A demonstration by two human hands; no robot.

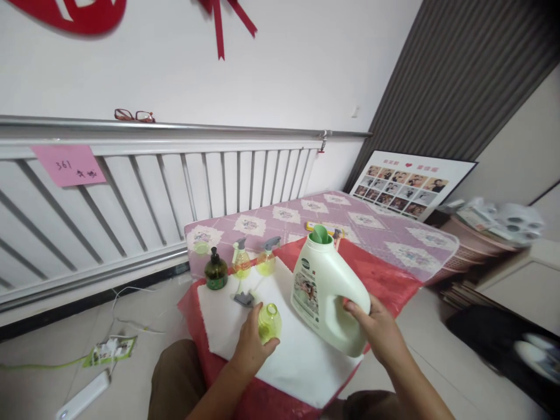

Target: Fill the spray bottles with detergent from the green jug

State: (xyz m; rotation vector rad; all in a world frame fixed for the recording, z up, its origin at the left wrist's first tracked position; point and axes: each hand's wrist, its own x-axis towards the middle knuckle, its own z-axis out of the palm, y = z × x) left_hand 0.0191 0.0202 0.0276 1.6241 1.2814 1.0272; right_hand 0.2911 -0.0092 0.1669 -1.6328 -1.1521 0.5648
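My left hand [254, 344] is closed around a small see-through yellow-green bottle [269, 322] whose neck is uncapped. Gripped by its handle in my right hand [371, 321] is a large pale green detergent jug [321, 286], its cap off and a green spout showing in the mouth. The jug leans a little toward the small bottle, and the two stand apart. A grey spray trigger head [245, 299] with a tube lies on the white sheet [301, 373] behind my left hand. Two yellow spray bottles [241, 262] and a dark green pump bottle [216, 273] stand farther back.
A pale green cap [202, 248] and a yellow box [319, 226] lie on the purple patterned tablecloth [286, 214]. Red plastic sheeting [394, 280] covers the near part. Beyond is a white radiator [219, 181]. A power strip [109, 350] sits on the floor at left.
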